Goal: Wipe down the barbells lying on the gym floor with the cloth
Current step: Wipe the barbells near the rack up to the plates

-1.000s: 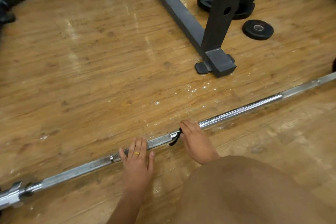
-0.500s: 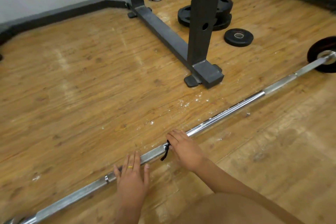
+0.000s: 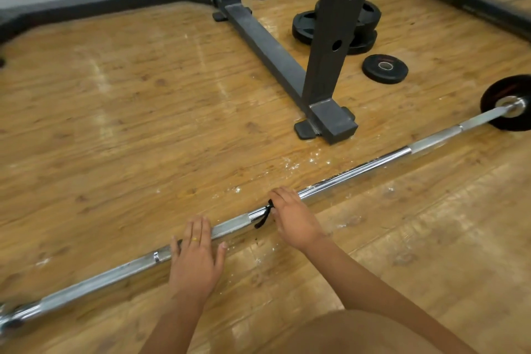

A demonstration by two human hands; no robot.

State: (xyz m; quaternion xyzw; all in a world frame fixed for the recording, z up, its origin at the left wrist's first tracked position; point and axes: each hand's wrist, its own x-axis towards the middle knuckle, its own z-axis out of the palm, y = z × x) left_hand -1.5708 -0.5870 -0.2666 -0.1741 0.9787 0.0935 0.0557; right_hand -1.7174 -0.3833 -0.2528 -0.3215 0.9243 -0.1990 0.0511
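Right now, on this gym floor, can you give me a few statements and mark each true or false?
1. The barbell lies on the wooden floor. True.
2. The left hand lies flat on the barbell. True.
3. The right hand hovers above the barbell. False: it grips the barbell, with a black cloth poking out beneath it.
4. The small loose plate leans against the rack. False: it lies flat on the floor, apart from the rack.

Left hand (image 3: 196, 254) lies flat, fingers straight; right hand (image 3: 293, 218) curls, gripping.
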